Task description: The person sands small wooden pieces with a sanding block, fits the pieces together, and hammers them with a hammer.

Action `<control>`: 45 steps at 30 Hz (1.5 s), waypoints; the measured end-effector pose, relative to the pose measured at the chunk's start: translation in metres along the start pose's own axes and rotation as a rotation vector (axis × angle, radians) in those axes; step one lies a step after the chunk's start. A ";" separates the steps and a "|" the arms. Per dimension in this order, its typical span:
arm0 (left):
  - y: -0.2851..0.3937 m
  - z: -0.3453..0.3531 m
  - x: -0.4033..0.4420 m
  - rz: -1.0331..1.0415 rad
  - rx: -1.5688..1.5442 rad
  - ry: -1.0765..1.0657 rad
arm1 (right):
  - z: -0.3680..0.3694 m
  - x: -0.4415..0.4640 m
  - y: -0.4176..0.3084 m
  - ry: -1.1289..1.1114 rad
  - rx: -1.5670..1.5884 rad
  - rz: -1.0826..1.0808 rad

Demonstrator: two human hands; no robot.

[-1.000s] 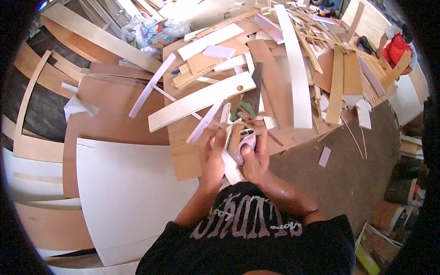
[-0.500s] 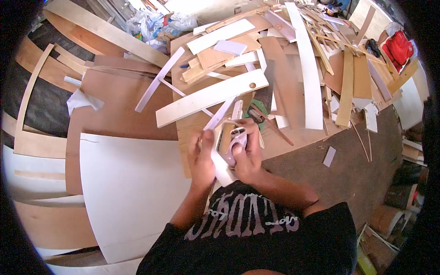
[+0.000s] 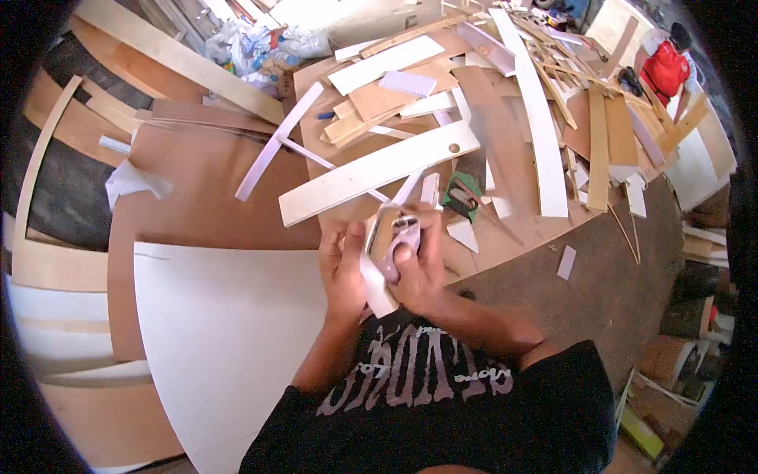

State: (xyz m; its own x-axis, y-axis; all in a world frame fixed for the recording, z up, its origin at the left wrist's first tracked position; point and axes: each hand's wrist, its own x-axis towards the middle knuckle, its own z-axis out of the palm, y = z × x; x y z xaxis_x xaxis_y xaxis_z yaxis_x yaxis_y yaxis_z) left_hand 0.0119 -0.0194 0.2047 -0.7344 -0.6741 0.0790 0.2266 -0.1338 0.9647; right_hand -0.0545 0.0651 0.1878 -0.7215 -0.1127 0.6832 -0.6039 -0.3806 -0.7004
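Head view: the left hand (image 3: 343, 265) is closed around the side of a white strip (image 3: 379, 291), with its thumb raised along the edge. The right hand (image 3: 420, 272) grips a pale purple piece (image 3: 403, 241), thumb pressed against its face; dark openings show at its upper end. Both held items are close together, in front of the chest and near the edge of the plywood sheet (image 3: 466, 257). The exact contact between them is hidden by the fingers.

Markings: the black shirt (image 3: 442, 419) carries large grey lettering, distorted and only partly visible. Smaller white script at the right side of the print reads "More"; at the left side, "Lo" is legible, and the remainder is unclear.

Surroundings: a green-handled tool (image 3: 459, 195) lies on the plywood sheet, beyond the right hand. A long white board (image 3: 379, 172) with one round, brown spot lies diagonally beyond both hands. At the lower left, a large white sheet (image 3: 229, 340) bears a short dark line near its upper corner. Plastic bags (image 3: 264, 51) are piled at the upper left. A person (image 3: 667, 71) with a red garment or bag is at the upper right, beside stacked offcuts.
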 end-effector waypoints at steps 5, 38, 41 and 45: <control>-0.008 -0.031 -0.017 -0.100 0.161 -0.100 | 0.002 0.002 0.018 0.110 -0.005 0.416; -0.021 -0.031 -0.002 -0.266 -0.171 -0.318 | 0.009 -0.028 -0.026 0.258 -0.190 0.472; -0.003 -0.024 -0.005 -0.280 -0.199 -0.255 | 0.008 -0.034 -0.017 0.187 -0.215 0.405; -0.015 -0.038 -0.005 -0.226 -0.196 -0.294 | 0.010 -0.019 -0.021 0.251 -0.197 0.447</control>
State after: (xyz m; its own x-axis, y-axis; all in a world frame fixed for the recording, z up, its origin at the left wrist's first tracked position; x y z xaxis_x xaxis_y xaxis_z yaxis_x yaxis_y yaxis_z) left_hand 0.0362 -0.0420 0.1799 -0.9246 -0.3795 -0.0332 0.1357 -0.4096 0.9021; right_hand -0.0245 0.0666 0.1917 -0.9665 0.0075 0.2565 -0.2543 -0.1644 -0.9531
